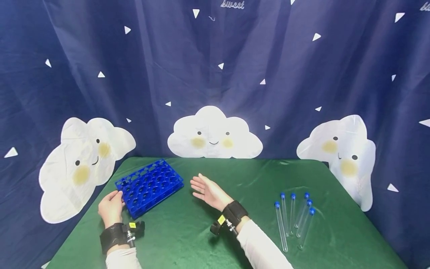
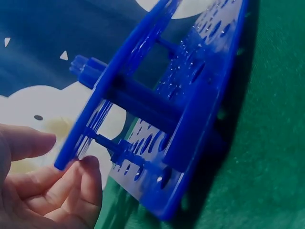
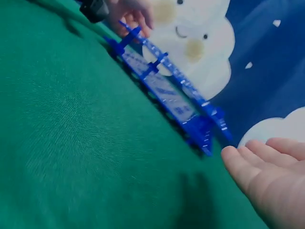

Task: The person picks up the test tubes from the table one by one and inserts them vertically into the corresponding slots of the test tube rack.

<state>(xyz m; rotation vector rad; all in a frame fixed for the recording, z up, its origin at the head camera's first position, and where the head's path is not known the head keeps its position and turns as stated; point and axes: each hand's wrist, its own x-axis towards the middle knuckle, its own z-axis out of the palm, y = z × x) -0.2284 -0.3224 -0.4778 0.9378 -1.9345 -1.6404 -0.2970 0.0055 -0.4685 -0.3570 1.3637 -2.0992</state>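
A blue test tube rack point(image 1: 147, 186), two holed plates joined by posts, lies at a slant on the left of the table. My left hand point(image 1: 111, 208) is at its near left corner. In the left wrist view, the curled fingers point(image 2: 88, 174) lie under the edge of the rack's upper plate point(image 2: 102, 90), with the thumb on its other side. My right hand point(image 1: 209, 192) is held out past the rack's right end, fingers extended, holding nothing. The right wrist view shows its open palm point(image 3: 276, 179) beside the rack's end point(image 3: 205, 138).
Several clear test tubes point(image 1: 282, 228) with blue caps lie loosely grouped on the right of the green-covered table point(image 1: 242, 175). Behind the table hangs a dark blue curtain point(image 1: 235, 48) with white clouds and triangles.
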